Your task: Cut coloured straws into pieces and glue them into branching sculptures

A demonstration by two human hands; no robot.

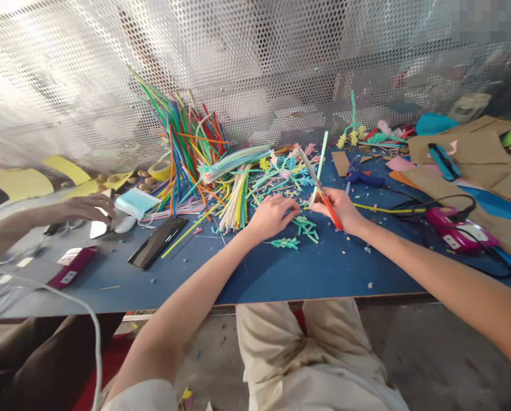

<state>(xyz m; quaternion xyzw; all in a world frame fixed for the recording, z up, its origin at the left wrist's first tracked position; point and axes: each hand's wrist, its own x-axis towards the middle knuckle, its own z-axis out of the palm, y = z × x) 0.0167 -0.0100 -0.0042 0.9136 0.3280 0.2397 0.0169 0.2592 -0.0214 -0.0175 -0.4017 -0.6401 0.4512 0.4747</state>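
My right hand (343, 210) is closed around scissors (333, 212) with orange handles, their blades pointing up and away. A pale green pipe cleaner (321, 160) stands upright from the same fingers, beside the blades. To the left, my left hand (273, 217) rests low over the table, fingers stretched out and thumb apart, with nothing visible in it. Close to its fingertips lie short cut green pipe cleaner pieces (307, 229). A small green leaf-like piece (285, 243) lies just in front of them.
A bundle of coloured pipe cleaners (182, 154) stands at the back left. Finished-looking pipe cleaner sprigs (287, 171) lie behind my hands. A glue gun (364, 177), power strip (458, 231) and cardboard (465, 154) sit right. Left, a black phone (157, 242) lies near a co-worker's hand (86, 208).
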